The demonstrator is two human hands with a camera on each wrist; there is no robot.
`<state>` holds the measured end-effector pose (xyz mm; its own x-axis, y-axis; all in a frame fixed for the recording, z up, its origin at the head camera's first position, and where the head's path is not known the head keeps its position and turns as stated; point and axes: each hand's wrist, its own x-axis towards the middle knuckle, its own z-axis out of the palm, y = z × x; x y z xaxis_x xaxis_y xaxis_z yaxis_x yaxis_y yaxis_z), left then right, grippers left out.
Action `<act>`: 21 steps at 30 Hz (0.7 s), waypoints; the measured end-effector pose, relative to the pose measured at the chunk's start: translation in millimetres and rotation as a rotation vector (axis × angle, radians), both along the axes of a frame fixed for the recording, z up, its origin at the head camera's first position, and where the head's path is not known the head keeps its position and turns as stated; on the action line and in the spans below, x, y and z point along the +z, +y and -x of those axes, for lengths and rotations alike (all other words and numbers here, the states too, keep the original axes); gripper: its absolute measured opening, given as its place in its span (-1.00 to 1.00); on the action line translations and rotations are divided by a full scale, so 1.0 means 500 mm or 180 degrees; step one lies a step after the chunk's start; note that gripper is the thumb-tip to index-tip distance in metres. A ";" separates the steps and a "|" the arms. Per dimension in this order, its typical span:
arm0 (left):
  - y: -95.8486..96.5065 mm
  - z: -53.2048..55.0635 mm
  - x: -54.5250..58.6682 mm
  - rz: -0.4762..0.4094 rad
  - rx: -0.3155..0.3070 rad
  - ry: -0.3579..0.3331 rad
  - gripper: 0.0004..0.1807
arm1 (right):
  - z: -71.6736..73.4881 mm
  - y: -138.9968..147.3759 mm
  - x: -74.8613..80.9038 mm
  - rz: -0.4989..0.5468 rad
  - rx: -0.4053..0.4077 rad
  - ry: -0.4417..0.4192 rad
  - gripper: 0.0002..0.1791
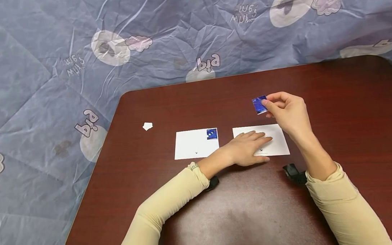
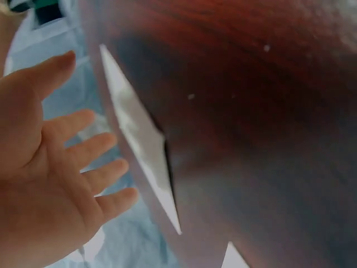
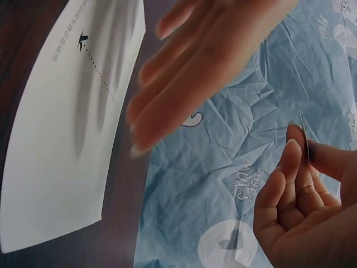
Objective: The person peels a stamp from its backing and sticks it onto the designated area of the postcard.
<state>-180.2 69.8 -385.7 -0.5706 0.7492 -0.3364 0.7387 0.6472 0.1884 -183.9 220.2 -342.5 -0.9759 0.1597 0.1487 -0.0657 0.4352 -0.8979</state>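
My right hand (image 1: 290,113) pinches a small blue stamp (image 1: 259,105) between thumb and fingers, above the far edge of a white card (image 1: 276,139). The right wrist view shows that stamp (image 3: 304,137) edge-on, as a thin sheet. Over the same card my left hand (image 1: 248,147) is spread, fingers nearly straight and holding nothing. Both wrist views show a gap between the left hand (image 2: 56,162) and the card (image 2: 136,134). A tiny dark bird and a dotted line mark the card's face (image 3: 56,151).
Left of the hands lies a second white card (image 1: 192,144) with a blue stamp (image 1: 211,134) at its upper right corner. A white paper scrap (image 1: 147,126) lies farther left on the brown table (image 1: 126,170). Patterned blue cloth (image 1: 166,45) hangs behind the table.
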 end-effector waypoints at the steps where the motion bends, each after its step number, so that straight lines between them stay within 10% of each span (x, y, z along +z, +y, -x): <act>1: 0.006 0.002 -0.004 0.0024 0.0004 0.0031 -0.30 | 0.000 0.001 0.000 -0.0003 -0.0003 0.0006 -0.68; 21: 0.010 0.002 -0.028 0.0362 0.0207 -0.0015 -0.34 | 0.000 0.017 0.000 -0.0005 -0.0015 -0.0089 -0.70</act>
